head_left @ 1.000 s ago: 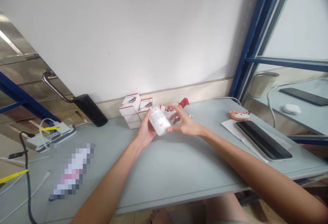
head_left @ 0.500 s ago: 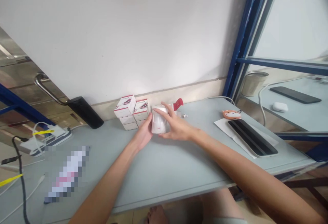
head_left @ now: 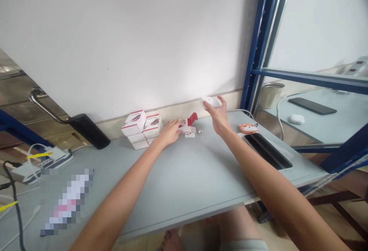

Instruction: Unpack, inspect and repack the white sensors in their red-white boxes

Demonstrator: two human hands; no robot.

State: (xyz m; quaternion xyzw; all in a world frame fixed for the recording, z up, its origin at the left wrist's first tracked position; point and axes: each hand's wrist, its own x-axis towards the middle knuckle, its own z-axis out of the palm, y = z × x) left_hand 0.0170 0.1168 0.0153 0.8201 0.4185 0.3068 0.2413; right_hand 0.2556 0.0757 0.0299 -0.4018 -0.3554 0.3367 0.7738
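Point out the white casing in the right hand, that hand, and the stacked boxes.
White plastic casing (head_left: 210,102): head view, on its exposed upper face.
Bare right hand (head_left: 218,114): head view, on the back of the hand.
Stacked white-and-red cardboard boxes (head_left: 133,123): head view, on the top-left box's front face.

The desk's (head_left: 184,189) front is passable; stacked boxes (head_left: 140,128) block its back.

Desk rear (head_left: 184,178): stacked boxes (head_left: 140,128); small parts (head_left: 188,131) to their right.
Desk right: fox-shaped tag (head_left: 248,128) behind flat device (head_left: 266,145).
Left hand (head_left: 171,133): just beside parts.
Right hand (head_left: 217,110): above desk, holding housing (head_left: 211,101).
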